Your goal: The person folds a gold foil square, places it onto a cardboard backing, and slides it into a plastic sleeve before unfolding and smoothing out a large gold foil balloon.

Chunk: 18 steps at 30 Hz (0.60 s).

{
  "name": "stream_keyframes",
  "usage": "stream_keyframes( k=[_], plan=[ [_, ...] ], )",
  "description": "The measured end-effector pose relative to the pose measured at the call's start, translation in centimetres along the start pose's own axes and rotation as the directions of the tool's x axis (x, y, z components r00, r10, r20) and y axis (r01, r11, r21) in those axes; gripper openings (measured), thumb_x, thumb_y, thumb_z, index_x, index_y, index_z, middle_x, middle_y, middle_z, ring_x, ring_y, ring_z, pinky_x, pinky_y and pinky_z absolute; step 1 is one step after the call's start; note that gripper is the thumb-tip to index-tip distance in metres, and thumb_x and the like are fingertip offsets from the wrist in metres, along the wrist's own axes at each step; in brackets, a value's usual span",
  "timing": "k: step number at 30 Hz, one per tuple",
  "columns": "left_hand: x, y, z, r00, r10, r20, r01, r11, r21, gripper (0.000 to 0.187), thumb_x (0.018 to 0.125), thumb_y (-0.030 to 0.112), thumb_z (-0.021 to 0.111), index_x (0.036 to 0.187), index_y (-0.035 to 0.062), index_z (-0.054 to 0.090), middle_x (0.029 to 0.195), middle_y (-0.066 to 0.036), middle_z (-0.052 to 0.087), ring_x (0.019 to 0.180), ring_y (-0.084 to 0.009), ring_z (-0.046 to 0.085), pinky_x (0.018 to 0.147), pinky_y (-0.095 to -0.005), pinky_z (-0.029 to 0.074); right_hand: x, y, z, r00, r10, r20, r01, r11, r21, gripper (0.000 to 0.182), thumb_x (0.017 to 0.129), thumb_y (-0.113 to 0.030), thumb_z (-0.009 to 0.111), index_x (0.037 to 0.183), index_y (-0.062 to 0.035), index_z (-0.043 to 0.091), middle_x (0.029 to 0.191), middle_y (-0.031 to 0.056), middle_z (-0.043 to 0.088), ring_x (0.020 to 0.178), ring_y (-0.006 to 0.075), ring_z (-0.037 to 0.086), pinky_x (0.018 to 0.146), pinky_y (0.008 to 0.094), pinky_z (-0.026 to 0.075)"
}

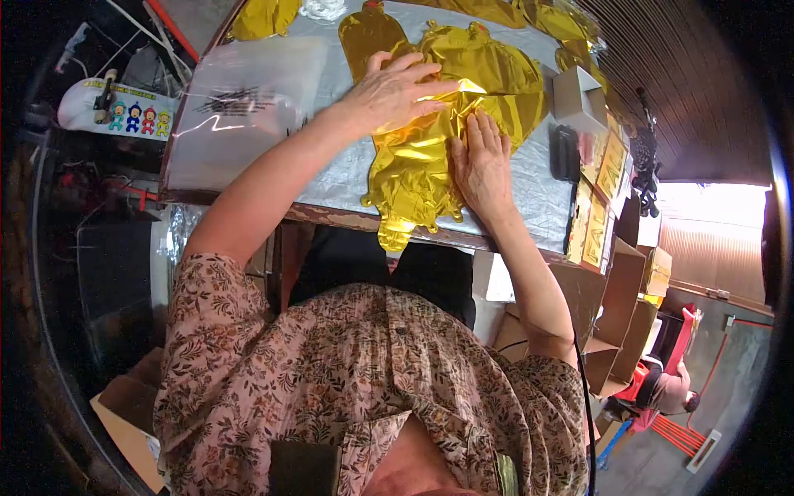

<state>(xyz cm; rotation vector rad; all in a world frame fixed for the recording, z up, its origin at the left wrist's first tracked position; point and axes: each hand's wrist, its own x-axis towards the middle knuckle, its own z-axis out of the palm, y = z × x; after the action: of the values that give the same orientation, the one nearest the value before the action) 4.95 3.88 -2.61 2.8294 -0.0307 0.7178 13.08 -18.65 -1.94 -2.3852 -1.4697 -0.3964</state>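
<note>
A crinkled gold foil balloon, flat and without air, lies across the cloth-covered table; its narrow end hangs over the front edge. My left hand rests palm down on its upper left part, fingers spread. Lower and to the right, my right hand presses flat on the foil with its fingers stretched out. Between the hands the foil is creased and shiny. What lies beneath the palms is hidden.
Clear plastic bags lie at the left of the table. At the right are a small white box, a black object and lettered yellow cards. Cardboard boxes stand beyond; a person is at far right.
</note>
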Motion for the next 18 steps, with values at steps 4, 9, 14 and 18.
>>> stream_keyframes(
  k=[4, 9, 14, 18],
  plan=[
    [1.5, -2.5, 0.2, 0.969, -0.249, 0.009, 0.247, 0.958, -0.144, 0.042, 0.098, 0.031, 0.065, 0.138, 0.0192, 0.059, 0.136, -0.006, 0.062, 0.133, -0.0221, 0.052, 0.111, -0.0489, 0.029, -0.3, -0.1, 0.1, 1.0, 0.018, -0.007, -0.018, 1.0, 0.019, 0.051, 0.099, -0.024, 0.061, 0.137, 0.0094, 0.053, 0.147, 0.0277, 0.051, 0.138, 0.0418, 0.047, 0.113, 0.0578, 0.034],
    [-0.2, -2.3, -1.3, 0.986, -0.154, 0.064, 0.16, 0.982, -0.098, 0.041, 0.098, 0.032, 0.066, 0.134, 0.0129, 0.06, 0.137, -0.005, 0.06, 0.133, -0.0224, 0.052, 0.112, -0.0452, 0.03, -0.3, -0.2, -0.1, 0.999, 0.04, -0.026, -0.038, 0.998, 0.045, 0.048, 0.099, -0.022, 0.061, 0.138, 0.007, 0.053, 0.145, 0.0282, 0.052, 0.136, 0.0415, 0.048, 0.113, 0.0524, 0.035],
    [-0.7, -2.5, -0.4, 0.988, -0.154, 0.02, 0.156, 0.979, -0.135, 0.04, 0.098, 0.034, 0.066, 0.131, 0.0114, 0.063, 0.138, -0.007, 0.059, 0.133, -0.0232, 0.052, 0.112, -0.0443, 0.031, 0.0, -0.3, -0.8, 1.0, 0.013, -0.001, -0.013, 0.999, 0.042, 0.044, 0.1, -0.02, 0.06, 0.139, -0.0004, 0.055, 0.147, 0.0245, 0.051, 0.137, 0.0405, 0.048, 0.113, 0.0527, 0.035],
    [-1.0, -2.6, -0.1, 0.988, -0.135, -0.072, 0.121, 0.979, -0.162, 0.042, 0.094, 0.037, 0.069, 0.127, 0.0108, 0.065, 0.131, -0.005, 0.062, 0.128, -0.0235, 0.055, 0.108, -0.0436, 0.031, 0.3, 0.3, -0.9, 1.0, -0.004, 0.013, 0.005, 0.998, -0.063, 0.041, 0.101, -0.02, 0.058, 0.138, -0.003, 0.057, 0.148, 0.0199, 0.052, 0.138, 0.0401, 0.047, 0.114, 0.0532, 0.034]
  ],
)
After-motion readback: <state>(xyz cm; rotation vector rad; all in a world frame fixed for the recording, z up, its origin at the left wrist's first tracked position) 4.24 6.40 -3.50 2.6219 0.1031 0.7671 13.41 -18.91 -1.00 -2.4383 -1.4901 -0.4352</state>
